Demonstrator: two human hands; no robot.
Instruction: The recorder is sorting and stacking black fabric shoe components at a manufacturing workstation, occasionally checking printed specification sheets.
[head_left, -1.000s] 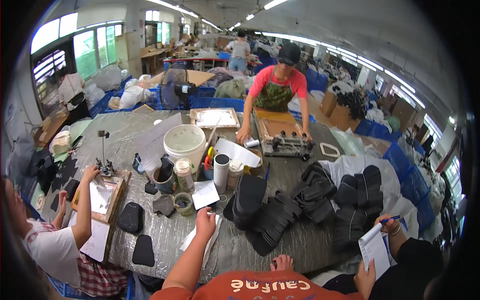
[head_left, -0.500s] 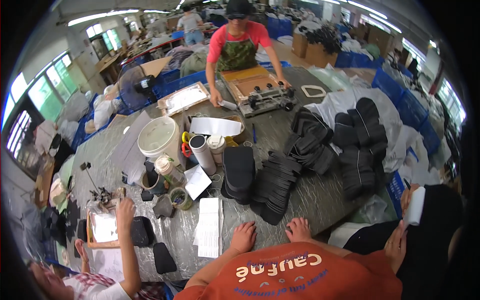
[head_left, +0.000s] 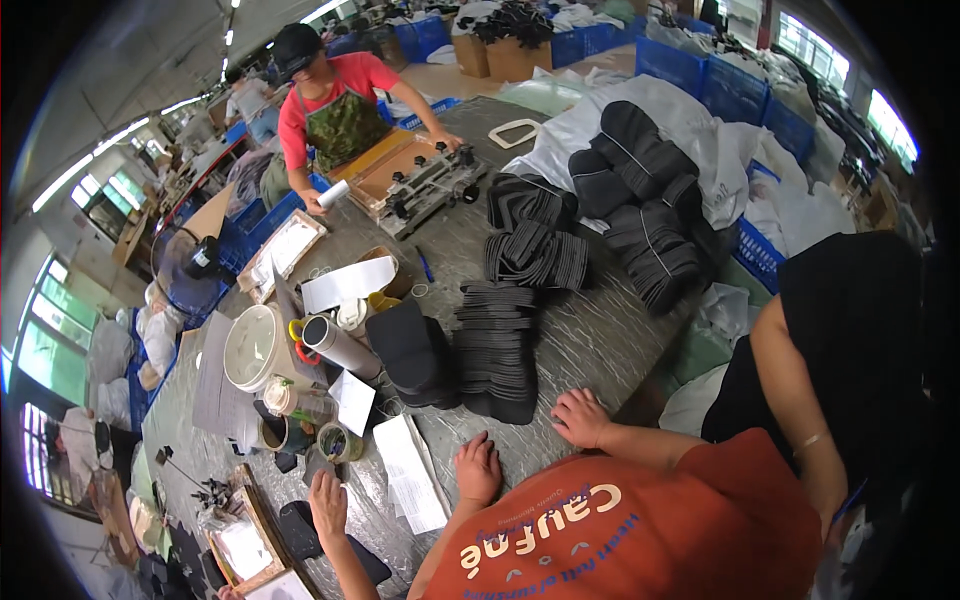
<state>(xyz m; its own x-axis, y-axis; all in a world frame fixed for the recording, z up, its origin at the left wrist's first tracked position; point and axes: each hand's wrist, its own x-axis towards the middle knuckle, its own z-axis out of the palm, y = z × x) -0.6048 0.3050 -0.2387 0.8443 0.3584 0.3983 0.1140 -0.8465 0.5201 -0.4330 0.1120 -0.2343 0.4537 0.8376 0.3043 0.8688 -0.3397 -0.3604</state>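
My left hand [head_left: 478, 469] rests palm down on the grey table [head_left: 585, 345], near its front edge, fingers bent a little and apart. It holds nothing and is nearest to a pad of white printed papers [head_left: 412, 478]. Further right, my right hand [head_left: 581, 418] also lies on the table with its fingers spread and nothing in it. Beyond my hands is a leaning row of black rounded pads [head_left: 497, 345], and beside it stands a thicker stack of black pads [head_left: 412, 350]. Neither hand touches them.
A white bucket [head_left: 255, 348], a tumbler [head_left: 340, 345] and jars crowd the left. Across the table a co-worker [head_left: 350, 115] holds a white roll [head_left: 333, 194] beside a clamped frame [head_left: 430, 185]. Another worker's hand [head_left: 328, 505] reaches in at lower left. Someone in black [head_left: 850, 330] is close right.
My view has swung to the right, so the table appears shifted and tilted. Both my hands stay on the table. The lower-left worker's hand has moved from the small frame toward the jars.
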